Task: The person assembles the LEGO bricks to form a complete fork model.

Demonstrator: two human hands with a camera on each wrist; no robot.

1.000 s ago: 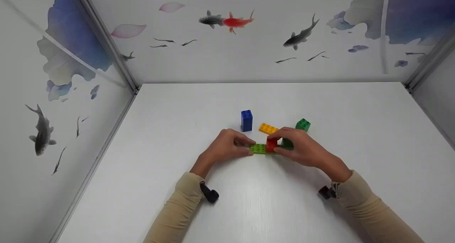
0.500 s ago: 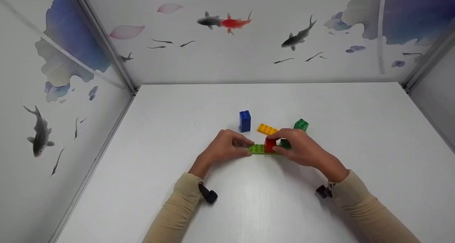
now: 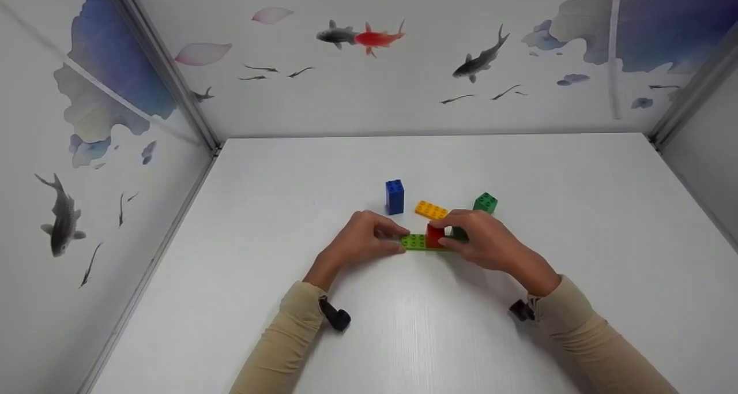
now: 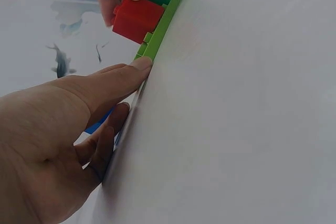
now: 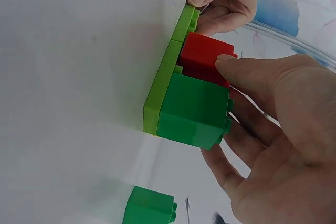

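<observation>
Light green flat building plates (image 3: 414, 241) lie on the table; a seam between two of them shows in the right wrist view. My left hand (image 3: 362, 237) pinches their left end between thumb and fingertips. With thumb and fingers, my right hand (image 3: 490, 241) grips a red building brick (image 5: 202, 53) over the middle of the plates, across the seam. In the left wrist view the red brick looks slightly tilted, close over the studs. A green brick (image 5: 191, 106) sits on the right end of the plates, beside the red one and partly behind my right hand in the head view.
Behind the hands stand a tall blue brick (image 3: 395, 197), a yellow flat plate (image 3: 431, 210) and another green brick (image 3: 485, 202). White walls with painted fish (image 3: 377, 38) enclose the table's back and sides.
The red brick has turned slightly in my right hand, its smooth side now facing the head camera where studs showed before. Both hands keep their holds, and the head view has shifted a little.
</observation>
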